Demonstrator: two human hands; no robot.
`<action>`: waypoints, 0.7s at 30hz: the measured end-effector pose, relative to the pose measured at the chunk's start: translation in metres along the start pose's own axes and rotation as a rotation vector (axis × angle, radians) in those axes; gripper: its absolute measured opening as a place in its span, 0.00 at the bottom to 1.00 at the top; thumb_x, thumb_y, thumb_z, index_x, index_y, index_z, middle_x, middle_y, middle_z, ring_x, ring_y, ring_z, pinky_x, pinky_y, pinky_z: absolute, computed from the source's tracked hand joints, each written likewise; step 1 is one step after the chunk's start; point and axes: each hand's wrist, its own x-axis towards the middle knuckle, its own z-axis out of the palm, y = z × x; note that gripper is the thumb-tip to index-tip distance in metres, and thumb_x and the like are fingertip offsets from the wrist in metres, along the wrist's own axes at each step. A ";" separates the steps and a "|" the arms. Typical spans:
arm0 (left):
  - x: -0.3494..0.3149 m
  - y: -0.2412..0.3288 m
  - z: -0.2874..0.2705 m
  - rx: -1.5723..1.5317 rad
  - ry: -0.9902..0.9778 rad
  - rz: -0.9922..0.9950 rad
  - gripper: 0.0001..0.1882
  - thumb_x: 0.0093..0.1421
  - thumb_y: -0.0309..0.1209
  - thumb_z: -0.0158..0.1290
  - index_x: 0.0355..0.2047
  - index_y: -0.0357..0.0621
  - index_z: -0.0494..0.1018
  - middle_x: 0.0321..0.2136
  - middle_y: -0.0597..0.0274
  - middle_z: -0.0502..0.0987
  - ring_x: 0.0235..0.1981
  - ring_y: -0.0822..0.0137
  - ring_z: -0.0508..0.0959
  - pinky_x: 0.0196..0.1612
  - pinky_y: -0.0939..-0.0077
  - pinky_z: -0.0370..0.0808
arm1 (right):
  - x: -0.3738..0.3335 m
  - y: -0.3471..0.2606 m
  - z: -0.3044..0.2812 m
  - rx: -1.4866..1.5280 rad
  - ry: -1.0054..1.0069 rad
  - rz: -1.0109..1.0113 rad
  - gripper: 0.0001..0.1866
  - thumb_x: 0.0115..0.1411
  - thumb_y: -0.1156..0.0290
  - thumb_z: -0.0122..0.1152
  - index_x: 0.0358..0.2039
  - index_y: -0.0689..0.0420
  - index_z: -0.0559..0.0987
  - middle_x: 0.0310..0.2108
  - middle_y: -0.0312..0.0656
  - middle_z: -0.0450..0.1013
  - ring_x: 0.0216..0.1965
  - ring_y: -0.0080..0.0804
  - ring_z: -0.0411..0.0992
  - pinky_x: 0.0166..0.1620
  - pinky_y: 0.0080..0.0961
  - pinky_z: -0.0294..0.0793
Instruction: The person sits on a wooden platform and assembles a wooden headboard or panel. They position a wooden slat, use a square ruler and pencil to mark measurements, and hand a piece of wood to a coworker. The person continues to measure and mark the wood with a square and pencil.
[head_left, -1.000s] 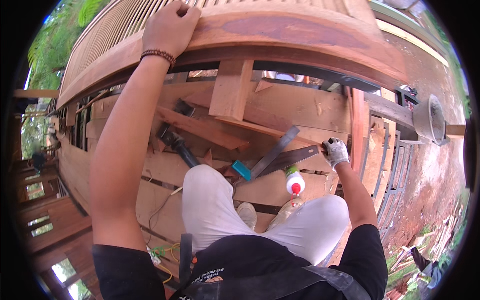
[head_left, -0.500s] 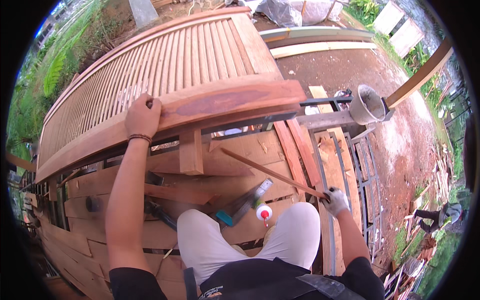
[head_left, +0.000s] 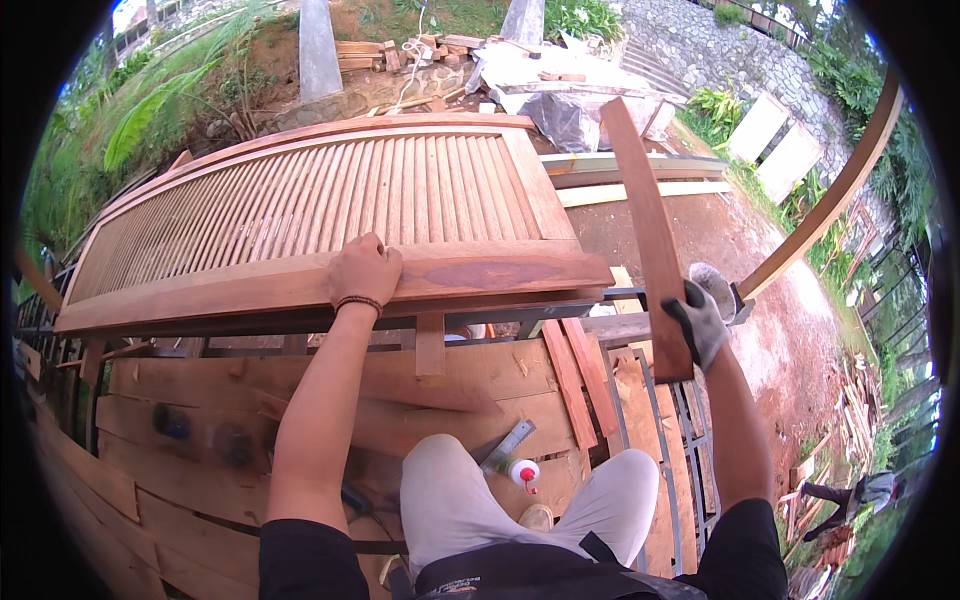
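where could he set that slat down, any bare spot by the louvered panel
The right hand grips the slat; the left hand rests on the panel. Bare: the panel's rail right of the left hand, and its louvers. Crowded: the planks below, with loose strips, a square and a bottle by the knees.

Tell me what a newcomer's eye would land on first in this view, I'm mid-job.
First, the big louvered wooden panel lying across the middle, with the bare left hand pressed on its near rail. Next, the reddish wooden slat raised upright at the right, gripped near its lower end by the gloved right hand. Below, between the knees, a small white bottle with a red cap sits on the plank floor.
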 end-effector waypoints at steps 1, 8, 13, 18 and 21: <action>0.000 -0.001 -0.001 -0.009 0.003 0.007 0.15 0.56 0.40 0.50 0.32 0.42 0.77 0.37 0.53 0.80 0.40 0.52 0.79 0.46 0.58 0.74 | 0.038 -0.011 0.015 -0.161 -0.013 -0.012 0.19 0.54 0.71 0.63 0.46 0.64 0.77 0.38 0.43 0.78 0.40 0.28 0.75 0.44 0.24 0.74; 0.005 -0.012 0.007 -0.039 0.047 0.021 0.13 0.54 0.40 0.53 0.29 0.44 0.77 0.33 0.53 0.80 0.38 0.50 0.79 0.44 0.57 0.75 | 0.157 -0.072 0.123 -0.799 -0.034 0.158 0.22 0.49 0.62 0.64 0.44 0.58 0.80 0.39 0.52 0.78 0.41 0.43 0.77 0.47 0.33 0.75; 0.002 -0.007 0.006 -0.043 0.054 0.021 0.13 0.54 0.40 0.52 0.29 0.43 0.77 0.34 0.53 0.80 0.39 0.51 0.79 0.45 0.57 0.74 | 0.177 -0.057 0.119 -0.818 -0.041 0.128 0.22 0.46 0.62 0.65 0.42 0.59 0.81 0.33 0.47 0.79 0.35 0.37 0.77 0.41 0.32 0.76; 0.001 0.002 0.005 -0.026 -0.028 0.032 0.17 0.57 0.42 0.50 0.33 0.40 0.78 0.37 0.51 0.80 0.40 0.53 0.79 0.48 0.59 0.73 | 0.189 -0.062 0.120 -0.984 -0.019 0.115 0.21 0.46 0.63 0.65 0.41 0.58 0.82 0.33 0.47 0.79 0.34 0.39 0.77 0.40 0.32 0.76; 0.003 -0.002 0.004 -0.017 -0.016 0.003 0.17 0.57 0.42 0.50 0.33 0.40 0.78 0.37 0.51 0.80 0.41 0.53 0.79 0.48 0.59 0.73 | 0.187 -0.077 0.135 -0.987 -0.080 0.133 0.23 0.47 0.62 0.63 0.45 0.57 0.81 0.40 0.51 0.78 0.42 0.43 0.77 0.46 0.33 0.75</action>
